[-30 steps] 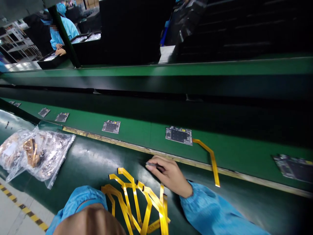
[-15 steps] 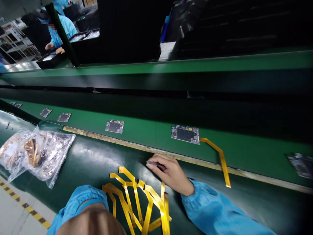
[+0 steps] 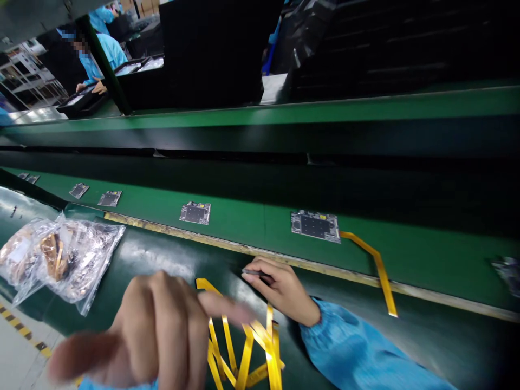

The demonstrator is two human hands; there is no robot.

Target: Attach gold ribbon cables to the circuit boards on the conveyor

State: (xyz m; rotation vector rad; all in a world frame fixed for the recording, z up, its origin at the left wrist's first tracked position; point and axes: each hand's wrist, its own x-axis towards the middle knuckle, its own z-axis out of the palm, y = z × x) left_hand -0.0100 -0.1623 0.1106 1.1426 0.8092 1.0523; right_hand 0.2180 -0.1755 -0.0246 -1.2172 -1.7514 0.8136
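My left hand (image 3: 162,330) is raised close to the camera, slightly blurred, over the left part of a pile of yellow flex cables (image 3: 246,352). Its thumb and index finger are spread apart, the other fingers are bent, and no object shows in it. At the edge of the belt, my right hand (image 3: 280,287) rests with its fingers closed around a slim dark tool (image 3: 260,274), whose kind I cannot make out. Beyond it on the green belt lies a circuit board (image 3: 315,225) with a yellow flex cable (image 3: 379,265) running from its right end over the belt's edge.
More circuit boards lie along the belt, including one (image 3: 195,213) to the left and another (image 3: 507,273) cut off at the right. Clear plastic bags (image 3: 87,254) of parts sit on the left of the bench. A co-worker in blue (image 3: 109,51) handles a black tray at the back.
My left hand has risen into view and opened out over the cables. The boards on the belt have shifted a little to the right. My right hand stays almost still.
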